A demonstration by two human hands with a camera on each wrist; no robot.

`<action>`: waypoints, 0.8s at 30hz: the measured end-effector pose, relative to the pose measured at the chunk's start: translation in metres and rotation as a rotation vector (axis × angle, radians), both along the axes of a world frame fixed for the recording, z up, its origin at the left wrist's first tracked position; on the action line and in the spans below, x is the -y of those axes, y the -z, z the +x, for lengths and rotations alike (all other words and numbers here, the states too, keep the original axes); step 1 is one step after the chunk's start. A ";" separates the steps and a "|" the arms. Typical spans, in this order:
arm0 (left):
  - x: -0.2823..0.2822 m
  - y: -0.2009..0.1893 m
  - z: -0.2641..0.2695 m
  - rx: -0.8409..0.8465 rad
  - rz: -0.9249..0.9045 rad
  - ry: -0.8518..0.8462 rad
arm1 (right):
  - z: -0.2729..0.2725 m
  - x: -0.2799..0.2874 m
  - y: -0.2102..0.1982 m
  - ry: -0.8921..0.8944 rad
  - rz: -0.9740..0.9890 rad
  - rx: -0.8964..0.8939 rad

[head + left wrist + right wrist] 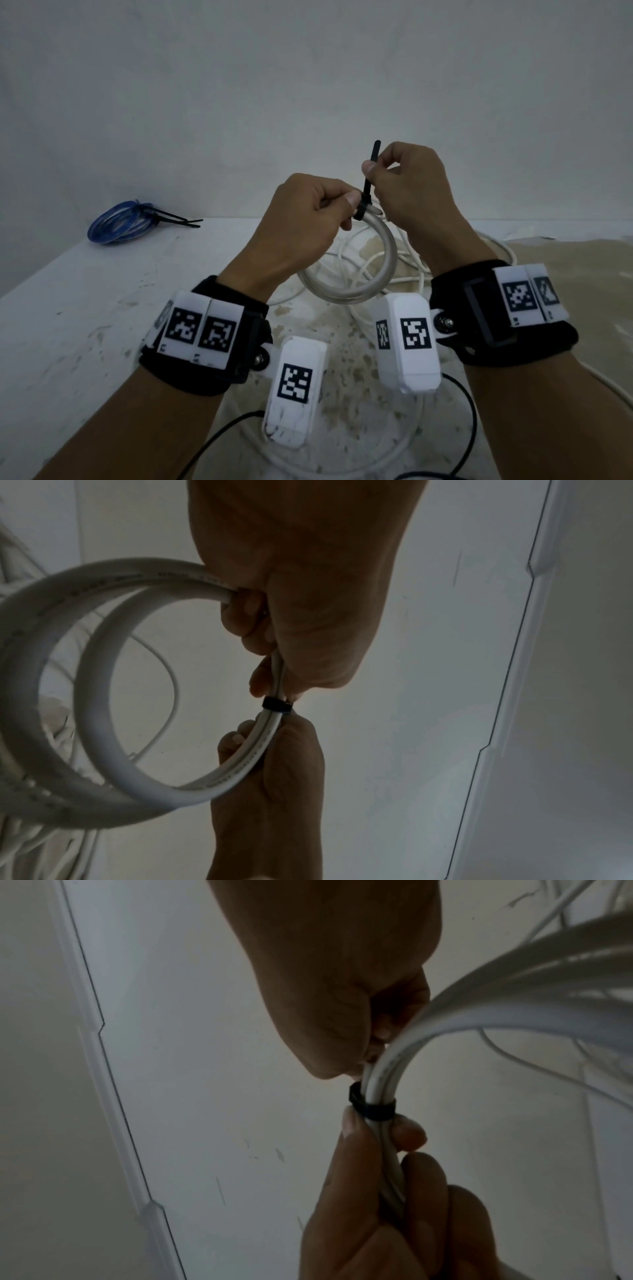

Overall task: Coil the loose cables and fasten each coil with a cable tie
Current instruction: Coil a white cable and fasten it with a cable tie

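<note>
Head view, centre of frame: white cable coil (373, 270), smooth round-section jacket, a few turns wound into a ring, held up above the counter (85, 308). Jacket carries faint printed lettering, legible only as marks in the left wrist view (103, 696).

Black cable tie (367, 186): thin flat plastic strap, looped round the top of the coil where the turns are bunched. Its free tail stands nearly upright above the coil; its small square head sits at the bundle. In the right wrist view the tie (371, 1108) reads as a narrow dark band tight against the white turns; the same band shows in the left wrist view (276, 705).

Left hand (301, 222): fingers curled round the bunched turns just left of the tie, thumb tip pressing beside the tie head. Right hand (407, 188): thumb and forefinger pinch the tie tail just above the bundle, other fingers folded in. The two hands are almost touching, the tie between them. The ring hangs below and between both wrists.

Counter surface: white, matt, chipped and stained, with a brownish blotchy patch under the hands and toward the right edge. Loose white cable (411, 260) lies tangled on it behind and below the coil.

Left of frame, near the wall (308, 85): blue cable coil (120, 224), glossy, lying flat on the counter, bound with black ties whose tails point right. Wall plain, grey-white.
</note>
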State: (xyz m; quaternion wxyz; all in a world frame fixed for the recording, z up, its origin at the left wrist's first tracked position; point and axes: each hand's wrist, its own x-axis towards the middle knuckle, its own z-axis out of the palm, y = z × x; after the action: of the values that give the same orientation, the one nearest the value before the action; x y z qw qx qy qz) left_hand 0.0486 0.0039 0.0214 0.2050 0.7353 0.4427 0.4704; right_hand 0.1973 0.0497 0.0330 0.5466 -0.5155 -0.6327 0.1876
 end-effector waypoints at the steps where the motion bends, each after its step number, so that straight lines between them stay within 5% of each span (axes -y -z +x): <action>1: 0.000 -0.001 -0.001 0.004 -0.011 0.002 | 0.000 0.001 0.000 -0.011 -0.006 -0.036; 12: 0.006 -0.008 0.004 0.178 -0.079 0.045 | 0.000 0.003 -0.001 -0.011 0.090 -0.143; 17: 0.002 -0.015 -0.003 0.162 -0.008 -0.072 | 0.001 0.018 -0.008 -0.338 -0.282 -0.363; 21: -0.006 -0.014 -0.015 0.332 0.021 -0.284 | 0.004 0.024 -0.010 -0.607 -0.397 -0.136; 24: -0.008 -0.015 -0.019 0.444 -0.033 -0.283 | 0.001 0.023 -0.006 -0.706 -0.409 -0.189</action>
State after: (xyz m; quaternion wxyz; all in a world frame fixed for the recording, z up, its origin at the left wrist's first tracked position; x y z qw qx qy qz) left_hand 0.0297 0.0124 0.0365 0.2414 0.5415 0.4929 0.6369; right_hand 0.1978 0.0266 0.0394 0.3906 -0.3454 -0.6673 0.5319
